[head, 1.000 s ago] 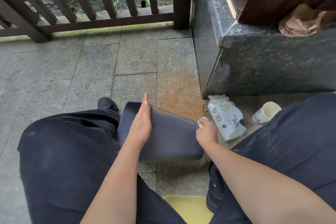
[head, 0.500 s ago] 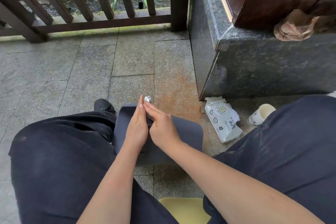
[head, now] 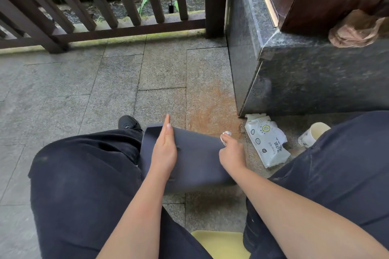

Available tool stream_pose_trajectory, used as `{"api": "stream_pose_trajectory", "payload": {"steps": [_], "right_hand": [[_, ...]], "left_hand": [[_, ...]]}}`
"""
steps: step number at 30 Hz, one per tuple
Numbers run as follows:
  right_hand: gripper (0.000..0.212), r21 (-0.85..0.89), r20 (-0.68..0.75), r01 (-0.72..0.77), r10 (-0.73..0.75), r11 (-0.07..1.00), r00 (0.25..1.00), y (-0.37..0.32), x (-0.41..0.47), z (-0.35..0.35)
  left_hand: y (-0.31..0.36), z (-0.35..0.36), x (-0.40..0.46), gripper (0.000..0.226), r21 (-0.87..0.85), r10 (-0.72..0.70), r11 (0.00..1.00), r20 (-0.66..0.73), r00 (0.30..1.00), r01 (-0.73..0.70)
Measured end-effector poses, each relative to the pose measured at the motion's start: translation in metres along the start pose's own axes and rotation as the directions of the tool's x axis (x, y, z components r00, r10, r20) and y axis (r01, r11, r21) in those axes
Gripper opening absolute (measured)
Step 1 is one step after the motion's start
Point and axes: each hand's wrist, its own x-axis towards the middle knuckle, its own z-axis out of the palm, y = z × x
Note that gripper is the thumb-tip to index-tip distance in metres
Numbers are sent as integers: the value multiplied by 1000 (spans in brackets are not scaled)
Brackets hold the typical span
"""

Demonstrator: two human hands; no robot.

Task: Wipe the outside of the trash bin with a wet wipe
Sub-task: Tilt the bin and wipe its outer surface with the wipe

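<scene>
A dark blue trash bin (head: 197, 162) lies tipped on its side on the stone floor between my knees. My left hand (head: 165, 149) rests flat on its upper side, fingers straight and together, steadying it. My right hand (head: 231, 153) sits at the bin's right end, fingers closed on a crumpled white wet wipe (head: 225, 135) that pokes out above the thumb and presses against the bin's edge.
A white pack of wet wipes (head: 267, 141) lies on the floor just right of the bin, with a paper cup (head: 313, 135) on its side beyond it. A dark granite plinth (head: 315, 82) stands behind them. A brown railing (head: 105, 17) runs across the back.
My right hand with the wipe has slid from the bin's left end, beside my left hand's fingertips, across to the right end. My left hand has stayed on the bin.
</scene>
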Motion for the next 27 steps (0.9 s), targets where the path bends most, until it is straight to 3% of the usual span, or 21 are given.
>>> {"api": "stream_pose_trajectory", "payload": {"steps": [3,6,8,13,21,27], "right_hand": [[62,54,65,114,-117,992,991,-29,-5,-4],[64,257,122,381,-421,888,899,-79,-29,4],[61,316,92,448,-497,837,863,-96,-43,11],[58,339,67,441,-489,831,870,-91,-54,8],[46,173,69,548,-565,818,822,-72,-62,5],[42,168,51,430,-443,887,895,-67,-21,5]], "left_hand": [[1,4,-1,53,5,40,999,29,999,-40],[1,8,4,49,-11,84,996,39,996,-84],[0,8,6,49,-46,81,996,13,997,-81],[0,5,9,49,9,66,998,-28,997,-66],[-3,6,17,51,84,83,993,-50,995,-78],[-5,12,2,46,185,152,972,-9,988,-147]]}}
